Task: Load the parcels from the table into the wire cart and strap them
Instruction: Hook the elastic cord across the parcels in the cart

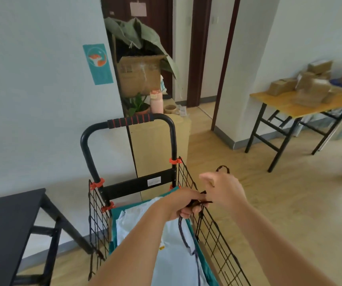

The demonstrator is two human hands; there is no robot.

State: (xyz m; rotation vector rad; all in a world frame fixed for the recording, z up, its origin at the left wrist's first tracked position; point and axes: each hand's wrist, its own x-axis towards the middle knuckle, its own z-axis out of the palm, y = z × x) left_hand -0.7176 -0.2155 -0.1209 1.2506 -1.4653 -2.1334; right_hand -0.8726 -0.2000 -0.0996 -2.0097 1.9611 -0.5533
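The black wire cart [213,230] stands in front of me, its handle [128,120] wrapped in red and black grip. Inside it lie pale blue-white parcels [174,259] over a teal one [115,213]. A dark strap [186,240] runs across the parcels up to the cart's right wall. My left hand [183,203] is closed on the strap at that wall's top edge. Right beside it, my right hand [223,187] pinches the strap's end, whose loop [223,168] sticks up behind the hand.
A black table [7,221] stands at the left. A wooden table [298,104] with several brown cardboard boxes is at the far right. Behind the cart are a wooden cabinet [157,141], plants, a pink bottle and a large carton. Bare floor lies to the right.
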